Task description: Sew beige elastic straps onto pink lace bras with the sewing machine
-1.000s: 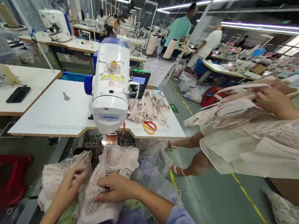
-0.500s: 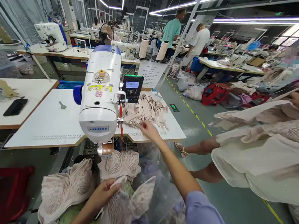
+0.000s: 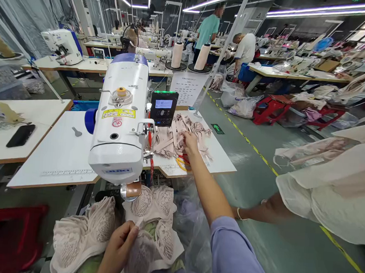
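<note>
My left hand (image 3: 122, 242) pinches the upper edge of a beige lace bra (image 3: 143, 251) that lies over my lap. Over the white sewing table, my right hand (image 3: 190, 143) is in a loose pile of beige straps (image 3: 166, 141), its fingers closed on a strap. Scissors (image 3: 183, 163) with orange and red handles lie by my right wrist, partly under the straps. A second lace bra (image 3: 150, 200) rests below the sewing machine head (image 3: 118, 124), and another bra (image 3: 82, 233) sits to the left.
A control panel (image 3: 163, 108) stands beside the machine, with thread cones (image 3: 202, 57) behind. A small grey tool (image 3: 77, 131) and a phone (image 3: 21, 135) lie to the left. A person in pale clothing (image 3: 330, 195) is at the right. A red stool (image 3: 9, 237) stands lower left.
My right hand has moved farther into the strap pile, and the scissors now show beside my wrist. My left hand still holds the bra, which sits lower. The person at right has shifted rightward.
</note>
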### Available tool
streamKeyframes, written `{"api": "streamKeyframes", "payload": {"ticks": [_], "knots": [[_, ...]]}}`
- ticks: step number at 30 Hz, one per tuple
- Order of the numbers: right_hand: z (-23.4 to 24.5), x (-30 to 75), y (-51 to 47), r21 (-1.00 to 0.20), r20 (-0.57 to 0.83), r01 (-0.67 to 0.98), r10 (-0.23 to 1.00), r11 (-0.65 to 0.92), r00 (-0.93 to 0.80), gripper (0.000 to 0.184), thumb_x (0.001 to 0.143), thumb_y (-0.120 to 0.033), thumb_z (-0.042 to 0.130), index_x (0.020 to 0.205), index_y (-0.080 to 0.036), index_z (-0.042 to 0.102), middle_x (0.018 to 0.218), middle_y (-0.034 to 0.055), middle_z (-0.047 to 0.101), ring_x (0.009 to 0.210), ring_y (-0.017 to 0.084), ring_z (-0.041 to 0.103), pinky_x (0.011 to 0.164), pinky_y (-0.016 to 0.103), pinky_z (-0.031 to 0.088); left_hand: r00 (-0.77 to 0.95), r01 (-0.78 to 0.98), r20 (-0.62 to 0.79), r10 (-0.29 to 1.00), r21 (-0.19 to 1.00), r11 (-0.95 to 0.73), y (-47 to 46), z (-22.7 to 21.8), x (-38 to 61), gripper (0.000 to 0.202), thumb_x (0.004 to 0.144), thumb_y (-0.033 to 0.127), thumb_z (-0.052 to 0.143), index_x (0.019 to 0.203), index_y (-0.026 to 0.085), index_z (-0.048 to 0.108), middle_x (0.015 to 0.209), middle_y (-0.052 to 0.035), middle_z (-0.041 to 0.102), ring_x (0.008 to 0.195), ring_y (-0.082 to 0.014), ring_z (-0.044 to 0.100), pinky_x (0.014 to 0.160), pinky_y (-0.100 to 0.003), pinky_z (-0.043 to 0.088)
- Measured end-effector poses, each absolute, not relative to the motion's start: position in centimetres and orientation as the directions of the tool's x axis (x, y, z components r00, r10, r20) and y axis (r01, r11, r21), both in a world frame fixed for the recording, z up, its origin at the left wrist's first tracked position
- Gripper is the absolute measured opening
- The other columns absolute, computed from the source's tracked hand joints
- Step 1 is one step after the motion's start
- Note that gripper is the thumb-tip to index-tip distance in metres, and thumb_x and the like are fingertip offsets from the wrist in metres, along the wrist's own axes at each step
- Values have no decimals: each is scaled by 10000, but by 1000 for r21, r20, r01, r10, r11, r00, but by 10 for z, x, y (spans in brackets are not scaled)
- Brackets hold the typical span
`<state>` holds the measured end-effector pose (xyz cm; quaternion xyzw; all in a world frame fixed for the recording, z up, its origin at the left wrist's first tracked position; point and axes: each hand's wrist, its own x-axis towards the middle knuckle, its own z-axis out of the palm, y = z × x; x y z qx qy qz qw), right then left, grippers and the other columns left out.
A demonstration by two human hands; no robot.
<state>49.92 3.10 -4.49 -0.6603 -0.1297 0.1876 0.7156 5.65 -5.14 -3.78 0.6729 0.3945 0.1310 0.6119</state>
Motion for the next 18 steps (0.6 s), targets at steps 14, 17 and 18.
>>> {"api": "streamKeyframes", "payload": {"ticks": [14, 17, 18], "knots": [[53, 449, -55, -726, -49, -488, 672, 484, 739, 344, 1020, -485, 435, 795, -227, 471, 563, -102, 250, 444, 59, 361, 568, 150, 463, 575, 358, -159, 802, 931, -72, -45, -47, 45, 473, 882, 550, 584, 1215, 218, 627, 864, -35, 701, 807, -209, 665, 709, -283, 527], [52, 415, -73, -663, -113, -593, 723, 456, 681, 254, 1031, -406, 439, 859, -230, 501, 549, -110, 246, 425, 60, 321, 550, 144, 437, 563, 423, -120, 818, 892, -160, -35, -48, 38, 411, 869, 563, 552, 1046, 233, 721, 1147, -76, 736, 1122, -280, 661, 933, -361, 540], [48, 400, -80, -659, -133, -608, 727, 443, 674, 219, 1019, -396, 467, 881, -231, 508, 544, -114, 252, 418, 59, 300, 527, 141, 416, 563, 437, -96, 821, 878, -197, -31, -48, 35, 413, 867, 567, 536, 1034, 243, 729, 1172, -69, 737, 1157, -291, 651, 972, -383, 533]]}}
